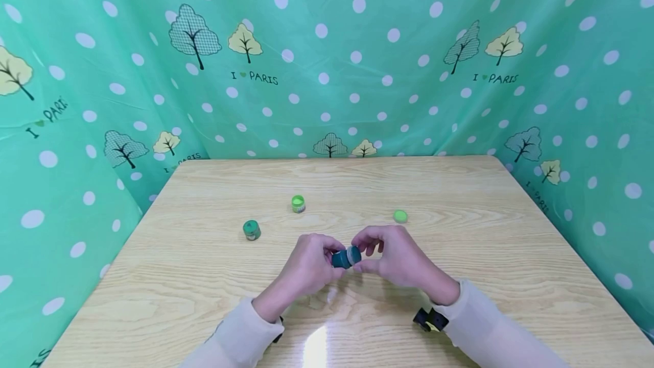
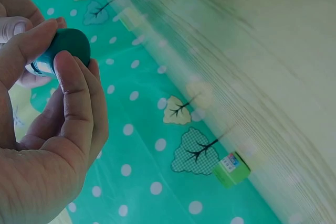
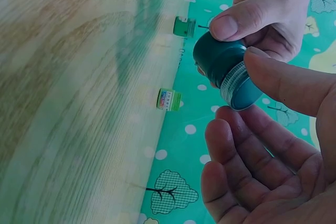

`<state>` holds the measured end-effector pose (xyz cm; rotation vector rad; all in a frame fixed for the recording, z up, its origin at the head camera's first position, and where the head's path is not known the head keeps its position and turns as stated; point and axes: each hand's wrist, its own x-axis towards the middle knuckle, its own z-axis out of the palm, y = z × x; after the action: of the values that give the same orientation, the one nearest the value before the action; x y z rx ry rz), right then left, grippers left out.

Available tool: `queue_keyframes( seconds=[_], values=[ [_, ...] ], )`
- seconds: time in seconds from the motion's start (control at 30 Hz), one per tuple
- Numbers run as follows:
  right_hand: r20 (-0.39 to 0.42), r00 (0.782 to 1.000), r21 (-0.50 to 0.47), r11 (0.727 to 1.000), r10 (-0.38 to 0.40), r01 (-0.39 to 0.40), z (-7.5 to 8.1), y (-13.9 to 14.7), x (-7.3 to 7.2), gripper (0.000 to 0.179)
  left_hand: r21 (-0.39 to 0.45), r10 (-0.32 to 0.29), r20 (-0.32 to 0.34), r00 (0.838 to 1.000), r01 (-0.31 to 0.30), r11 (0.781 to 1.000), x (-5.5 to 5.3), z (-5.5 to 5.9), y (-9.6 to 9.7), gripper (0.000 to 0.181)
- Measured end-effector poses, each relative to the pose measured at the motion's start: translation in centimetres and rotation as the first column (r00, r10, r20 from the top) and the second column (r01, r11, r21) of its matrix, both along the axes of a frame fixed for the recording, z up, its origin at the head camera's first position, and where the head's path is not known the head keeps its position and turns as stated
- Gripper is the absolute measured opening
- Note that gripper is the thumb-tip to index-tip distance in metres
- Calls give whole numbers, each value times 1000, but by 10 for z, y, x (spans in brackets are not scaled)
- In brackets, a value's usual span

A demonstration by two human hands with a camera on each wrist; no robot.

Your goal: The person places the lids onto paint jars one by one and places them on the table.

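In the head view, my left hand [image 1: 313, 263] grips a small dark teal paint jar [image 1: 341, 259] above the front middle of the table. The jar lies tilted sideways, its clear ridged lid [image 3: 241, 87] facing my right hand [image 1: 395, 254]. Seen from the right wrist, the right thumb is at one edge of the lid and the fingertips are right at the opposite edge, with the lid's face uncovered between them. In the left wrist view, the left fingers and thumb [image 2: 39, 45] wrap the rounded jar base [image 2: 72, 45].
A light green jar [image 1: 298, 204] stands open toward the back, left of centre. Nearer and further left is a darker green jar [image 1: 251, 230]. A light green lid [image 1: 401, 216] lies beyond my right hand. Polka-dot cloth [image 1: 327, 72] hangs around the wooden table [image 1: 179, 277].
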<state>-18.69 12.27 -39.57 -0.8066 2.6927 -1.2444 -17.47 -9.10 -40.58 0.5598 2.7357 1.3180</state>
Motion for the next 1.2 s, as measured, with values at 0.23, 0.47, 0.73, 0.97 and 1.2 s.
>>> queue_keyframes(
  seconds=[0.23,0.47,0.73,0.97,1.2],
  values=[
    [-3,1000,-6,1000,14,-15,-2,0,0,26,4,-1,6,1000,1,1000,2,1,0,25],
    [-3,1000,5,1000,16,-16,-3,-1,1,27,-2,-2,29,1000,2,1000,3,2,1,26],
    [-9,1000,13,999,30,-30,-3,-2,0,27,5,-7,23,1000,7,1000,3,1,1,25],
    [-1,1000,19,999,29,-29,-2,-3,0,26,4,-8,20,1000,8,1000,2,1,1,25],
    [8,999,19,999,31,-31,-3,-2,0,24,4,-6,6,1000,6,1000,2,1,1,24]
  ],
)
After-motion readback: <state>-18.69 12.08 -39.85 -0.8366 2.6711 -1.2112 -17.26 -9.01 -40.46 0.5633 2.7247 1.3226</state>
